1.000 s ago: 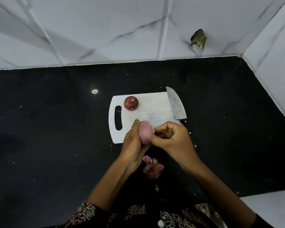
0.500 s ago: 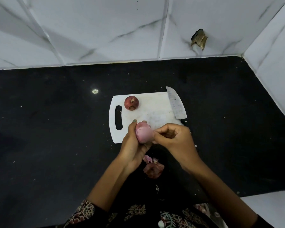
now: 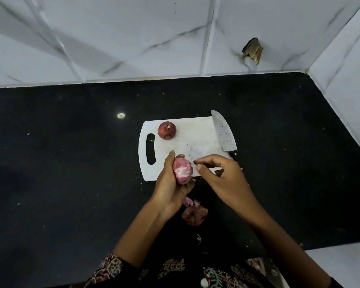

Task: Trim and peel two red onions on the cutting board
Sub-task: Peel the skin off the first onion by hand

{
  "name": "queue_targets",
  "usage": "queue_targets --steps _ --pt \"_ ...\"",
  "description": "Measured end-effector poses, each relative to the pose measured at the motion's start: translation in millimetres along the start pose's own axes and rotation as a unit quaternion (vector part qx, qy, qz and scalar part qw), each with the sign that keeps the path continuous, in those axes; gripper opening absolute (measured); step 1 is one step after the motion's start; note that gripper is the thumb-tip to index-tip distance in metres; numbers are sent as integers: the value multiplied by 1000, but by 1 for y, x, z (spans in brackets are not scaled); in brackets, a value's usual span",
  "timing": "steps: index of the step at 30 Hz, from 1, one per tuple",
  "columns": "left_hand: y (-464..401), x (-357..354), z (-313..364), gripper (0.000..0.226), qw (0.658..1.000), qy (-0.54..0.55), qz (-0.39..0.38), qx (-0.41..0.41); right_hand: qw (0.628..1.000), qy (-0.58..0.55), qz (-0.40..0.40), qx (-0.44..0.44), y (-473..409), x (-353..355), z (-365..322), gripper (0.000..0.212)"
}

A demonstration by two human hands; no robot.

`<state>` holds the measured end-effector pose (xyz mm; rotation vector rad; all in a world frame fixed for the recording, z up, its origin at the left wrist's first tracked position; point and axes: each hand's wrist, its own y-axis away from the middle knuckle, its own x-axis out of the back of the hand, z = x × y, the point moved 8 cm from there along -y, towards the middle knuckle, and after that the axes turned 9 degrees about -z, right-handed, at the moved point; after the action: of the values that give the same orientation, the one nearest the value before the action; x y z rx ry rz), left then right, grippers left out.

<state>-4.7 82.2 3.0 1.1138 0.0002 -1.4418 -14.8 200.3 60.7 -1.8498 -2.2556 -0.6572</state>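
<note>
A: How do the hands sit?

B: The left hand reaches in from below, palm turned right, its grip curled round the peeled onion, thumb up along the far side. The right hand hangs just beside it with fingers loosely bent and thumb and forefinger tips close together; I cannot tell whether they pinch a scrap of skin.

A: Any change from a moment ago?

B: Yes. Half a second back the right hand was against the onion, fingers tucked in. Now it has drawn off to the right, and a pale, streaked patch of the onion faces the camera.

A: Where is the onion relative to the grip?

B: Cradled in the left fingers, over the near edge of the white board, apart from the right fingertips.

A: And the rest?

B: The second onion, skin on, sits at the board's far left corner. The knife lies along the right edge. Peelings lie on the black desk below the hands.
</note>
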Motion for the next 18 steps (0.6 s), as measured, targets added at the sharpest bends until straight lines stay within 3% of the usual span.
queue_targets --steps 5,8,12,18 --pt "0 -1 1 47 1000 -16 12 -8 996 -71 46 23 9 -7 -10 15" --pt "0 -3 2 39 1000 -10 4 -19 990 -78 104 58 14 -6 -13 6" --pt "-2 0 0 35 1000 -3 13 -17 989 -45 111 81 15 -7 -15 5" --pt "-3 -4 -3 29 999 24 -12 -17 994 15 111 5 3 2 10 9"
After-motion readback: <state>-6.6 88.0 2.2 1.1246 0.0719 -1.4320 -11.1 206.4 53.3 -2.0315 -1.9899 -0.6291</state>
